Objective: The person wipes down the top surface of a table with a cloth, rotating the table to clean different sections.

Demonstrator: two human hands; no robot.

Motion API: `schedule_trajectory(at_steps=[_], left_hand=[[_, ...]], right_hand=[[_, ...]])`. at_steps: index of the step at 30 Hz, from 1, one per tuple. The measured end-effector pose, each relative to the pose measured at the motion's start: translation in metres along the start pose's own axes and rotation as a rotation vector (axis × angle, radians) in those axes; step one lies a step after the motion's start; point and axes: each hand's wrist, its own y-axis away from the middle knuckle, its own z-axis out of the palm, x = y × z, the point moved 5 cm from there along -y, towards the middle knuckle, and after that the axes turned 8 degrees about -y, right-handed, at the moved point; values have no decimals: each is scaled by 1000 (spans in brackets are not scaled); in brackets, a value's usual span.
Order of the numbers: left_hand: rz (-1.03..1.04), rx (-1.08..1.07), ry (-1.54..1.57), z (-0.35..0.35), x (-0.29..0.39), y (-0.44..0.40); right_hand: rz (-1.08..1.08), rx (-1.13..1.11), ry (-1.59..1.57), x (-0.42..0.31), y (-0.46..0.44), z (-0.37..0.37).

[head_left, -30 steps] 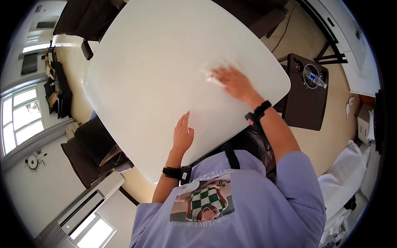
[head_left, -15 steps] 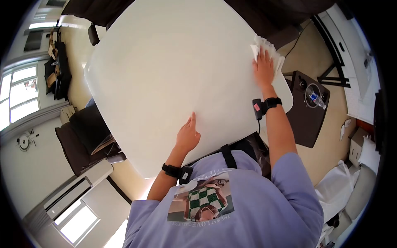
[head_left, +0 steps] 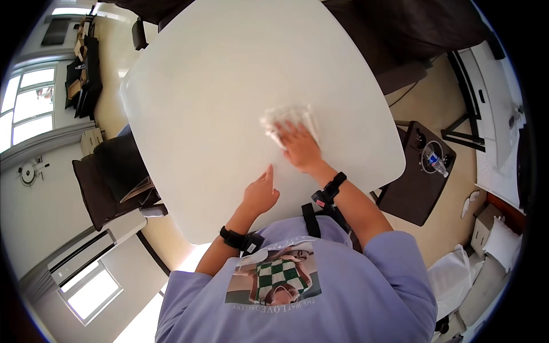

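My right hand (head_left: 298,146) lies over a crumpled white cloth (head_left: 309,119) on the white table (head_left: 217,91), near the middle of the tabletop. Its fingers are spread and pressed on the cloth, slightly blurred by motion. My left hand (head_left: 262,191) rests near the table's front edge, below and to the left of the right hand. It holds nothing; the index finger points out and the thumb stands apart. Both wrists wear black straps with small devices.
A small dark side table (head_left: 414,194) with a plastic bottle (head_left: 436,162) stands to the right. Dark chairs are at the left (head_left: 114,177) and at the far right (head_left: 394,34) of the table. A pale sofa (head_left: 486,291) is at the lower right.
My right hand went with the cloth to the table's right edge, then came back left to its middle. My left hand has shifted little. The view has turned slightly.
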Motion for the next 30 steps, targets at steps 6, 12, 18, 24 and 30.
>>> schedule_trajectory(at_steps=[6,12,18,24,30], left_hand=[[27,99,-73,9,0,0],[-19,3,-20,2,3,1],[11,23,26,1,-1,1],[93,39,32,10,-11,2],[89,22,-82,-2,-13,21]], right_hand=[[-291,-138,-42,2,-7,-8],[88,116,214,92,-24,-82],[509,356,635,224,-17,-141],[540,435,476,243,-56,-131],[347,307,554,150,-96,-83]])
